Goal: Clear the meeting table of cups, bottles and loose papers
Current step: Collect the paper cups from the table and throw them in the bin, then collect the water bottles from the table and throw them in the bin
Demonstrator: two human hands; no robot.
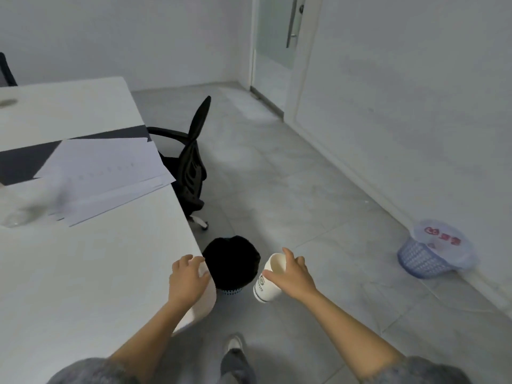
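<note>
Holding a white paper cup in your right hand, you have thumb and fingers curled round its upper wall near the rim, so the grip is pinching the cup. Cup is tilted, open mouth up and toward the left, printed logo facing you, base hanging lower. It is off the table, in the air. Just left of the grip, on the floor, stands a bin with a black liner; cup is beside it and apart from it. Past the bin, your left hand rests on the rounded corner of the white table, fingers loosely bent and spread, holding nothing. Well left and beyond the grip, loose papers lie fanned on the tabletop, one corner over the edge. A blurred clear item sits beside them; can't tell what. Black office chair stands beyond the bin. Far right of the grip, a blue basket with a plastic bag lies tipped by the wall.
</note>
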